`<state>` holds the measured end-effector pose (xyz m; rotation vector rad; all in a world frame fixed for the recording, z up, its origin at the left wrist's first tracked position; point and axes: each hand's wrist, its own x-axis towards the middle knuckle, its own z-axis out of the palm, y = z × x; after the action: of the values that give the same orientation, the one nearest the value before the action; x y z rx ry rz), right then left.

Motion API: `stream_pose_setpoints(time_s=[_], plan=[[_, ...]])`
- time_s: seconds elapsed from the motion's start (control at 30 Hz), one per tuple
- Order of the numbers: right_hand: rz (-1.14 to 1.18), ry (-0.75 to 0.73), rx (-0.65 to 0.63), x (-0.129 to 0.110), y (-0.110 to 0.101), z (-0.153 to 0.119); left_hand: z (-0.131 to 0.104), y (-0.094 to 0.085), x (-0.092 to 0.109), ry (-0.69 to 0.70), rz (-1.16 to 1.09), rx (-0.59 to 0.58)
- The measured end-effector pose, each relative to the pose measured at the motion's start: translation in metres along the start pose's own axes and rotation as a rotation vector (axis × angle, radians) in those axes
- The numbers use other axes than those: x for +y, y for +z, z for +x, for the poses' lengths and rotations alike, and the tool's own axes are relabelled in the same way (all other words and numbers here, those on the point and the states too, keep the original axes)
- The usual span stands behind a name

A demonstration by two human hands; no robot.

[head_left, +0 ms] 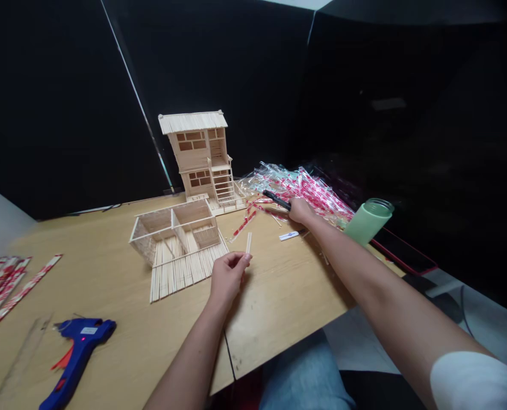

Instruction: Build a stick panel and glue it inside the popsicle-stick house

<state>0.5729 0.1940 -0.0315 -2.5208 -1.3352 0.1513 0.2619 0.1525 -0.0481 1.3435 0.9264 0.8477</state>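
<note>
My left hand [228,277] pinches a short pair of pale wooden sticks [249,243] upright between thumb and fingers, above the table just right of the half-built stick house. My right hand [301,210] reaches forward, its fingers closed round a slim black pen-like tool [276,200] pointing left; its exact kind does not show. That hand is beside a heap of clear and red wrappers [309,191]. Left of my left hand stands the roofless stick house [174,222] with a slatted floor. Behind it rises a finished two-storey stick house [196,151] with a roof and ladder.
A blue hot glue gun [80,347] lies at the front left, near a clear ruler [20,359] and red-and-white wrapped sticks [8,287]. A small white label piece [288,236], a green bottle [368,222] and a phone [405,252] are on the right. Dark panels surround the table.
</note>
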Motion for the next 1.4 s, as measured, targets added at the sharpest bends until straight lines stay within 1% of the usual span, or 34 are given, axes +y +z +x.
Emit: stream_pose_setpoints(time_s=[0.17, 0.3, 0.33, 0.37, 0.43, 0.5, 0.63, 0.73, 0.8, 0.87, 0.97, 1.13, 1.27, 1.4], plan=[[0.001, -0.036, -0.026, 0.002, 0.0, 0.005, 0.001, -0.002, 0.002, -0.029, -0.027, 0.029], [0.04, -0.038, -0.056, 0.0, -0.007, -0.004, 0.001, -0.003, 0.004, -0.043, -0.069, 0.029], [0.086, -0.039, -0.052, -0.002, -0.01, -0.008, 0.001, -0.002, 0.004, -0.044, -0.08, 0.026], [0.178, -0.044, -0.049, -0.005, -0.012, -0.012, 0.001, -0.001, 0.005, -0.044, -0.092, 0.023], [0.444, -0.07, -0.057, -0.014, -0.016, -0.024, 0.0, 0.001, 0.005, -0.039, -0.112, 0.013], [0.713, -0.116, -0.092, -0.026, -0.016, -0.041, -0.001, 0.005, 0.004, -0.034, -0.121, 0.005], [0.981, -0.206, -0.173, -0.056, -0.005, -0.088, 0.0, 0.011, -0.002, -0.012, -0.124, 0.011], [1.145, -0.239, -0.25, -0.076, 0.009, -0.119, 0.0, 0.01, -0.005, 0.005, -0.126, 0.029], [1.3, -0.256, -0.298, -0.086, 0.017, -0.133, 0.0, 0.007, -0.005, 0.009, -0.125, 0.039], [1.407, -0.267, -0.304, -0.092, 0.023, -0.14, 0.001, 0.004, -0.005, 0.013, -0.127, 0.041], [1.452, -0.275, -0.265, -0.096, 0.028, -0.144, 0.002, 0.0, -0.005, 0.015, -0.126, 0.038], [1.46, -0.321, -0.189, -0.095, 0.033, -0.146, 0.004, -0.002, -0.007, 0.023, -0.115, 0.012], [1.465, -0.328, -0.195, -0.093, 0.036, -0.145, 0.005, -0.002, -0.007, 0.032, -0.098, 0.002], [1.498, -0.376, -0.196, -0.089, 0.034, -0.143, 0.005, -0.002, -0.008, 0.056, -0.054, 0.011]])
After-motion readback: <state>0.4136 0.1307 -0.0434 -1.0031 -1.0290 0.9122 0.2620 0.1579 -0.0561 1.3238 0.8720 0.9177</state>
